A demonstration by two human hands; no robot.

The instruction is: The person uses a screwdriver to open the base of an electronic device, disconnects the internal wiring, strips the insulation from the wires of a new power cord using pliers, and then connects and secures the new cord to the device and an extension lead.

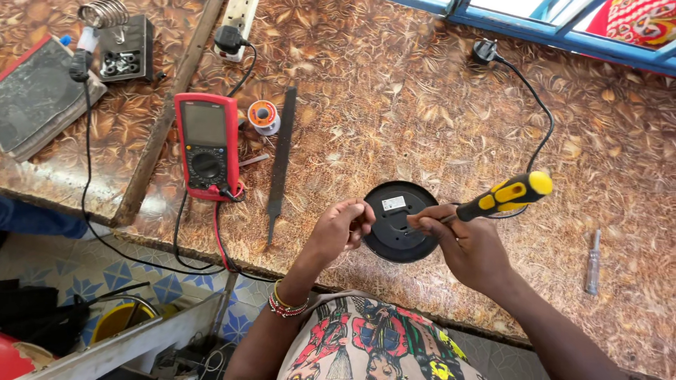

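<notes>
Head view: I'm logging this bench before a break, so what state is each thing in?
Round black base: underside up, steadied by left hand.
Screwdriver: gripped in right hand, tip on base.
Base's plug: unplugged, on bench.
Multimeter: screen blank, leads attached.
Small screwdriver: lying unused.

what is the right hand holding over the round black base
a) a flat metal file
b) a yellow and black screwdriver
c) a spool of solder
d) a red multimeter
b: the right hand grips a yellow and black screwdriver with its tip down on the round black base, while the multimeter, file and solder spool lie untouched on the table.
</notes>
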